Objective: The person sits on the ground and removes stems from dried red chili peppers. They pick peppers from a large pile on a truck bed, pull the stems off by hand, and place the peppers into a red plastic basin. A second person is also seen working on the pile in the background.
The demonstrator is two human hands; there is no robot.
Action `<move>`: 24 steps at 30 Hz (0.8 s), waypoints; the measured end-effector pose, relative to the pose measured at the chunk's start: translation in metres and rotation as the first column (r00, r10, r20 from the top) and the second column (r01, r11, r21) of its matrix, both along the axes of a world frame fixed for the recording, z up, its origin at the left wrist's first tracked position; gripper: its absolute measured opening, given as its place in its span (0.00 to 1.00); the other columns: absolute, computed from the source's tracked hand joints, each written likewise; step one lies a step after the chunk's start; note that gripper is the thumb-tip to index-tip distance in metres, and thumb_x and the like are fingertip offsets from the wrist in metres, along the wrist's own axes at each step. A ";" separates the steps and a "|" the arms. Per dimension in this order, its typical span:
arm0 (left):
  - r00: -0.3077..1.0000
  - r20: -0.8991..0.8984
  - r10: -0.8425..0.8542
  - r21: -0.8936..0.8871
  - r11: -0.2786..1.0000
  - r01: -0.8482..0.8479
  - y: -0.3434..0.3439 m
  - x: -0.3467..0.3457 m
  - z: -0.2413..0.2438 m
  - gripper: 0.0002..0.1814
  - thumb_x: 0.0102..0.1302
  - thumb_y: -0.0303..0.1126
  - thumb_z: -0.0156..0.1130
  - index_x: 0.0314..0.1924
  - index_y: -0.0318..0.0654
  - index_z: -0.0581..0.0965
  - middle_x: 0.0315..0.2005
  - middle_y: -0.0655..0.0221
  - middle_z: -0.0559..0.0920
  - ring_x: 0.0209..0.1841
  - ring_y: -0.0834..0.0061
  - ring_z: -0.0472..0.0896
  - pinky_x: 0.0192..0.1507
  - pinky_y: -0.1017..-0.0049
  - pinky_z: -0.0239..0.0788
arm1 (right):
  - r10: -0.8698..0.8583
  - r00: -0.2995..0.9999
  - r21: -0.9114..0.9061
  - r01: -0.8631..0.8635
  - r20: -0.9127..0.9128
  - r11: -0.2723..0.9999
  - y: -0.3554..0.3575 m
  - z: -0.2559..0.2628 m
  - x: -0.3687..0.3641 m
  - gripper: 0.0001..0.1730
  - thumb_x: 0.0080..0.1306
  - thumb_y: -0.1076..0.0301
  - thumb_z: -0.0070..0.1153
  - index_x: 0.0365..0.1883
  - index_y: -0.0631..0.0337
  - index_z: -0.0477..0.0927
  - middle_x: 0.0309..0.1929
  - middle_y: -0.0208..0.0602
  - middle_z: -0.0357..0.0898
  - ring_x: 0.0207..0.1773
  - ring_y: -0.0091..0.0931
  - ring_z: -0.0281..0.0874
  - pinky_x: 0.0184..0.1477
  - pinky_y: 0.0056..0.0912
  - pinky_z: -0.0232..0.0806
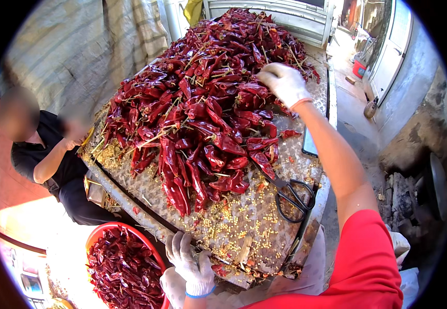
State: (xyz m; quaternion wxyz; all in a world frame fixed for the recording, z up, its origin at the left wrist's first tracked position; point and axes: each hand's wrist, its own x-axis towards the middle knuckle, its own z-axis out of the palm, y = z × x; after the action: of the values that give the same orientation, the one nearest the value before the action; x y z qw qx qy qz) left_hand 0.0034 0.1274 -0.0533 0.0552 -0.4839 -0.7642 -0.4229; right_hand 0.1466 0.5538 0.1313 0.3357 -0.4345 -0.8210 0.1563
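Observation:
A large heap of dried red chili peppers [192, 112] covers much of a worn metal-topped table [285, 247], some with dry stems attached. My right hand [283, 83], in a white knit glove, reaches onto the heap's right side with its fingers curled down; whether a pepper is between them is hidden. My left hand [190, 262], gloved too, rests at the table's near edge, fingers spread and nothing in them. Black-handled scissors [280, 184] lie near the right edge, their blades partly beside a pepper. Yellow seeds [239, 218] are scattered over the near tabletop.
A red basin [156, 251] of chili peppers stands below my left. Across the left edge sits a person [49, 154] in dark clothes. A phone [309, 143] lies under my right forearm. A passage with a red bucket [359, 68] runs along the right.

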 end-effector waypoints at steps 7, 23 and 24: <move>1.000 0.024 0.003 -0.028 1.000 -0.002 -0.001 0.001 0.003 0.34 0.44 0.26 0.63 0.57 0.36 0.73 0.57 0.54 0.75 0.65 0.43 0.65 0.68 0.49 0.54 | -0.360 0.912 -0.304 0.406 0.199 0.862 0.114 -0.066 0.049 0.60 0.55 0.21 0.52 0.78 0.50 0.57 0.74 0.52 0.63 0.75 0.45 0.61 0.74 0.44 0.54; 0.999 -0.049 0.010 0.068 0.998 -0.006 0.005 -0.002 -0.007 0.32 0.46 0.27 0.62 0.56 0.36 0.74 0.56 0.55 0.76 0.63 0.46 0.67 0.67 0.51 0.54 | -0.149 0.968 -0.261 0.200 0.202 0.945 -0.048 -0.078 -0.049 0.36 0.64 0.39 0.52 0.63 0.52 0.73 0.59 0.57 0.77 0.63 0.48 0.75 0.64 0.47 0.67; 0.999 -0.052 0.008 0.072 0.997 -0.005 0.007 -0.001 -0.004 0.32 0.46 0.28 0.62 0.56 0.37 0.74 0.55 0.55 0.76 0.63 0.46 0.68 0.67 0.51 0.54 | -0.148 0.970 -0.236 0.192 0.192 0.953 -0.056 -0.077 -0.049 0.36 0.65 0.40 0.52 0.65 0.53 0.72 0.59 0.58 0.77 0.62 0.49 0.75 0.64 0.47 0.66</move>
State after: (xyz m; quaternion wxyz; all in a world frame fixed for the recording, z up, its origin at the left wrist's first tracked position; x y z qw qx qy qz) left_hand 0.0028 0.1348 -0.0577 0.0939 -0.4899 -0.7484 -0.4371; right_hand 0.0981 0.4974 0.0547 0.2176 -0.5549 -0.7796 0.1922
